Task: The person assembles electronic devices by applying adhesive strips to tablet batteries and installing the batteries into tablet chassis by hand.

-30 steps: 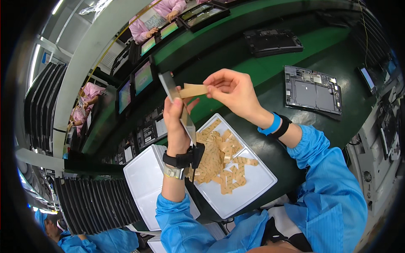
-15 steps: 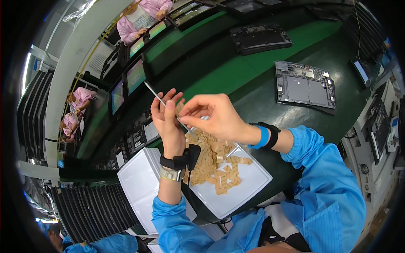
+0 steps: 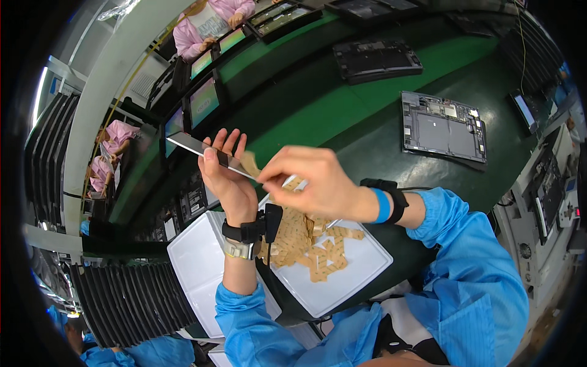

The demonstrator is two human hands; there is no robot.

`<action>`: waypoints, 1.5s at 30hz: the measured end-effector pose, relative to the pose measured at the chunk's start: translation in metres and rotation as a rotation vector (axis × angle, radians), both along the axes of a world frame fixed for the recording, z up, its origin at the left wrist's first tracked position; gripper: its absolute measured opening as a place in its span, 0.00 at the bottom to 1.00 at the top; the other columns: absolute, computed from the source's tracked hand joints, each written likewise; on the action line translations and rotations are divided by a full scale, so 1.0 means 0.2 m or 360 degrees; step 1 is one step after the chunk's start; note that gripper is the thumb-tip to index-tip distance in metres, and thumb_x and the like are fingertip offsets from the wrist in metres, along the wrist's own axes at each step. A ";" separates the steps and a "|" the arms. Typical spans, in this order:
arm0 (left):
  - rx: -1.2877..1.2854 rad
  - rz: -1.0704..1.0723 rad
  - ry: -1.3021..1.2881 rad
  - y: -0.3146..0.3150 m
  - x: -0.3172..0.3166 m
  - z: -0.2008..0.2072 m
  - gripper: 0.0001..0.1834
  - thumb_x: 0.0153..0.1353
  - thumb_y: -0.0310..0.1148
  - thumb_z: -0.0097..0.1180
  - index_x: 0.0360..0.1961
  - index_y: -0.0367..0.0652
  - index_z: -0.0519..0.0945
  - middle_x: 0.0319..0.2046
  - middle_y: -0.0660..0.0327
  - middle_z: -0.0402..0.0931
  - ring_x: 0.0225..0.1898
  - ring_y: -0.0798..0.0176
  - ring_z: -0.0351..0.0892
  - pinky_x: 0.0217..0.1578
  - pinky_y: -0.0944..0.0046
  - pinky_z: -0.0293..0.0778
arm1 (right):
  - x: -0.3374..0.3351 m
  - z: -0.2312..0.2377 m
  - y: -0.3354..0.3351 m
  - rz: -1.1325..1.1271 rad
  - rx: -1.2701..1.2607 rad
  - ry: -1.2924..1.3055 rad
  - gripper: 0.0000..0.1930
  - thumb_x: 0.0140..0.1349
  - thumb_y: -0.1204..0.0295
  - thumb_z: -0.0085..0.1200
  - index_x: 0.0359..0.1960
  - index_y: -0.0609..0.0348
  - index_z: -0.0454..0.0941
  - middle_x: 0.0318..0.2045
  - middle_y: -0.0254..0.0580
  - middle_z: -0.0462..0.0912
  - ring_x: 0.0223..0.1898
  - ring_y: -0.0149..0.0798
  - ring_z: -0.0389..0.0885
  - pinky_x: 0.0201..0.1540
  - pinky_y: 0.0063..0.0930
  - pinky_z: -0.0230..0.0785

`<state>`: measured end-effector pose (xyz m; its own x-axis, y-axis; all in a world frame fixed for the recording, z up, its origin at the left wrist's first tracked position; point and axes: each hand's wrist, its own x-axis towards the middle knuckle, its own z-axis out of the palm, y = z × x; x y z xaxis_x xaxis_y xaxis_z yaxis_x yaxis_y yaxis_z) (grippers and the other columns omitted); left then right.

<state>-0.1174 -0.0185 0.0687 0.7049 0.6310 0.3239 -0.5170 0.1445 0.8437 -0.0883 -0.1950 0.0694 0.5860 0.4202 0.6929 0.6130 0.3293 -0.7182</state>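
My left hand (image 3: 227, 177) is raised above the trays and holds a thin flat metallic strip (image 3: 195, 148) that slants up to the left. My right hand (image 3: 312, 183) pinches a small tan paper backing piece (image 3: 249, 163) right at the strip's lower end, fingers closed on it. Both wrists wear bands and blue sleeves. Below the hands a white tray (image 3: 361, 266) holds a heap of several tan peeled pieces (image 3: 299, 241).
A second white tray (image 3: 192, 269) lies left of the first. On the green conveyor belt (image 3: 318, 110) lie an open tablet chassis (image 3: 443, 129) and a dark one (image 3: 376, 59) further back. People in pink coats (image 3: 195, 27) work at screens beyond.
The strip has tilted lower and to the left. My right hand has dropped from up high to the strip's lower end, with the tan piece now close against the strip.
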 end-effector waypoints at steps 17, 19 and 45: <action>-0.0160 -0.0033 -0.0389 0.32 -0.25 0.52 0.50 0.66 0.66 0.45 0.68 0.25 0.62 0.63 0.38 0.70 0.65 0.39 0.72 0.75 0.41 0.58 | 0.00 0.01 -0.17 0.0305 -0.0527 -0.0669 0.08 0.58 0.76 0.60 0.39 0.58 0.81 0.38 0.45 0.79 0.38 0.47 0.84 0.39 0.39 0.79; -0.0173 -0.0153 -0.0387 0.39 -0.30 0.51 0.47 0.69 0.64 0.45 0.68 0.26 0.61 0.63 0.39 0.70 0.65 0.39 0.72 0.75 0.42 0.59 | -0.08 -0.14 -0.18 0.0627 -0.1221 -0.0701 0.13 0.59 0.74 0.60 0.46 0.61 0.79 0.43 0.54 0.78 0.50 0.52 0.81 0.49 0.42 0.78; 0.0689 -0.0658 0.0152 0.07 -0.10 0.27 0.41 0.67 0.51 0.59 0.71 0.34 0.62 0.55 0.49 0.76 0.47 0.56 0.82 0.54 0.56 0.78 | 1.26 -0.54 -0.36 -0.1036 -0.1878 -0.0125 0.48 0.41 0.41 0.78 0.56 0.65 0.75 0.50 0.64 0.81 0.54 0.61 0.81 0.56 0.49 0.78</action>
